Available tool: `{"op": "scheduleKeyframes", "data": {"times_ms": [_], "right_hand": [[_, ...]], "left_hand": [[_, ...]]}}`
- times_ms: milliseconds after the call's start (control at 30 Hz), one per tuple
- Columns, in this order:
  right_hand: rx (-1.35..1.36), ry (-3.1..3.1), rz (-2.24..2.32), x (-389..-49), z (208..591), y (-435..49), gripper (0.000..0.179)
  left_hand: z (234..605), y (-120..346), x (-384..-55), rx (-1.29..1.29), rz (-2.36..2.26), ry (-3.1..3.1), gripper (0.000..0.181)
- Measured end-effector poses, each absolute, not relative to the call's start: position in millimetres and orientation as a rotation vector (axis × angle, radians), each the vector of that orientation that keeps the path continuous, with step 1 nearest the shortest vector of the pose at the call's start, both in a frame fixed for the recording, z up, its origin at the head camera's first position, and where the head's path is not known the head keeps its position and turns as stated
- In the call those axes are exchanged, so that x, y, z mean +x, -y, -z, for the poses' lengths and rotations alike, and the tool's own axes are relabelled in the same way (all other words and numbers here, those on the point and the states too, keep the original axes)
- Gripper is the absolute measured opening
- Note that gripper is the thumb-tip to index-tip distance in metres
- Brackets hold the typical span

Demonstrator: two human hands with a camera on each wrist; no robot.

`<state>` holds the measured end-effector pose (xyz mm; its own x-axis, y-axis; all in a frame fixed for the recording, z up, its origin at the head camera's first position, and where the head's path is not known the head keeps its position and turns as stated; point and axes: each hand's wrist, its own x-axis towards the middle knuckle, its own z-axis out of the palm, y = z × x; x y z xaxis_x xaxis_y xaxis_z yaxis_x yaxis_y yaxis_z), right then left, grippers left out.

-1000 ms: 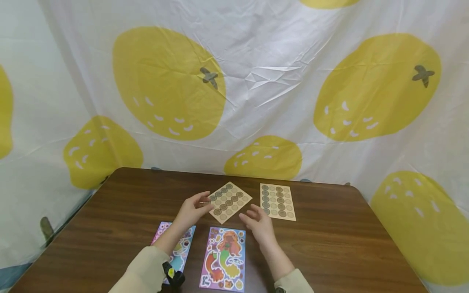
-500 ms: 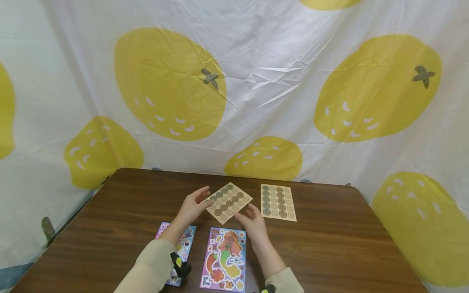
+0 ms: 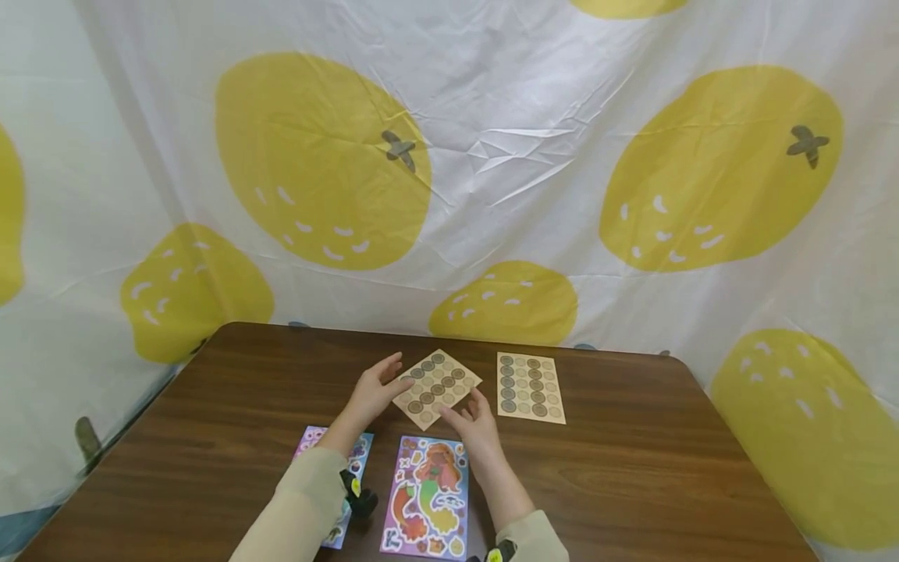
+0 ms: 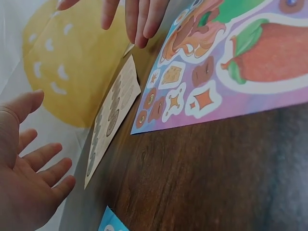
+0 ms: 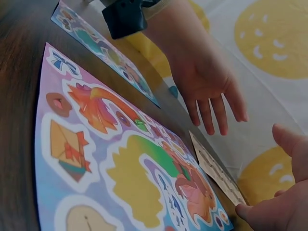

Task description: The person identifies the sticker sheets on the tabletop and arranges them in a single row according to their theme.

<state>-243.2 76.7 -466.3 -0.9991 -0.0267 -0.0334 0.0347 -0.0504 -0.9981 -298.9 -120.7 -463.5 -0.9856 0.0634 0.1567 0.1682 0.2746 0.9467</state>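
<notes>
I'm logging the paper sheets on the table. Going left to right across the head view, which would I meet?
Partly covered sticker sheet → diagonally turned tan card → tan card on the right. Mermaid sheet left out: its span overlaps the turned card's.

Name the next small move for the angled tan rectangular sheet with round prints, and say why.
Probably turn the angled sheet to line up with the similar tan sheet on its right: it lies cornerwise, that one nearly straight, and the left hand and right hand flank it.
</notes>
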Motion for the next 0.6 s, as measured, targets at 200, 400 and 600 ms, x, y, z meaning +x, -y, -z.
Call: {"op": "scheduleKeyframes", "data": {"times_ms": [200,400,600], "right_hand": [[0.006,-2.120,2.255,-244.6,468.3,-73.2,0.089],[0.004,-2.081,2.265,-246.0,470.9,-70.0,0.092],[-0.032,-2.017,2.319,-245.6,472.1,-67.2,0.092]], "left_hand": [[464.9,118.0,-304.4,-0.203,1.813,2.437,0.062],[469.8,117.2,-308.5,-0.193,1.819,2.458,0.063],[473.5,120.7,-309.2,-0.165,1.823,2.468,0.065]]}}
